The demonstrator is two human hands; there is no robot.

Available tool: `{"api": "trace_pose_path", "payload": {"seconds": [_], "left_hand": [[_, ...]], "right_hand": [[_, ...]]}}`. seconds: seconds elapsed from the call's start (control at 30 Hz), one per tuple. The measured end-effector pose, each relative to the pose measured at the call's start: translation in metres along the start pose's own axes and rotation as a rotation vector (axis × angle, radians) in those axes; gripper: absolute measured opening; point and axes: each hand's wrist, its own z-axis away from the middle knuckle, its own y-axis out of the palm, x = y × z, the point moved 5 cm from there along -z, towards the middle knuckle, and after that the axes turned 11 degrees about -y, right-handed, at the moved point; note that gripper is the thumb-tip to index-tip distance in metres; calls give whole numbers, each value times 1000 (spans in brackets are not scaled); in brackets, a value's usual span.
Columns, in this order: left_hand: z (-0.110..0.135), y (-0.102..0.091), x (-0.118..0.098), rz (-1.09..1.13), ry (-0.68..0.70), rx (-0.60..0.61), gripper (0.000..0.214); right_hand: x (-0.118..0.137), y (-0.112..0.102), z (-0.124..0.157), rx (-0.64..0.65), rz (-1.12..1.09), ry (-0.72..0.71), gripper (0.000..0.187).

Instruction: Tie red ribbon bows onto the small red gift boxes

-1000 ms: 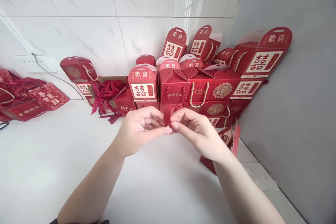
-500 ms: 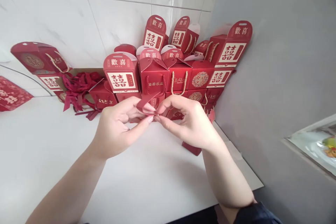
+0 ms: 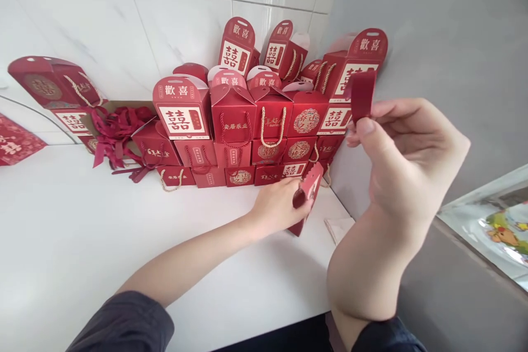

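My left hand (image 3: 277, 204) reaches across the table and is closed round the side of a small red paper box (image 3: 314, 177) with a scalloped top edge. That box stands slightly tilted in front of the stacked boxes, its near side partly covered by my fingers. Raised at the right, my right hand (image 3: 406, 162) pinches a looped dark red ribbon (image 3: 363, 96) between thumb and fingers. The ribbon's lower end disappears behind the fingertips.
Several red gift boxes (image 3: 231, 115) with gold lettering and rope handles are stacked along the tiled wall. A carton of crimson ribbons (image 3: 124, 126) sits at the left. A grey wall (image 3: 433, 55) bounds the right side of the white table (image 3: 103, 231).
My hands have come apart from the middle. The right one has lifted the ribbon up and right; the left one has moved right and taken hold of the small box.
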Motion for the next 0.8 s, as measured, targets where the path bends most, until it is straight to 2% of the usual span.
{"api": "trace_pose_path", "payload": {"seconds": [0.07,0.17,0.27,0.37,0.43,0.5,0.57,0.7,0.8], "left_hand": [[-2,-9,10,15,17,0,24],[9,-44,33,73,158,-88,30],[40,-86,54,-48,327,-230,30],[77,-119,63,-211,369,-312,23],[96,-130,64,-229,355,-284,16],[108,-129,65,-199,346,-216,15],[116,-121,66,-157,378,-205,18],[128,-97,70,-186,519,-342,17],[135,-84,73,-283,561,-463,16]], "right_hand": [[-1,4,2,52,15,33,7],[-2,10,5,144,15,68,8],[-4,18,9,232,14,89,8],[-8,30,14,333,55,105,8],[-11,39,19,390,75,122,8],[-15,47,25,435,69,143,9],[-19,53,29,468,73,163,9],[-20,54,32,479,121,160,10],[-13,51,30,459,120,110,10]]}}
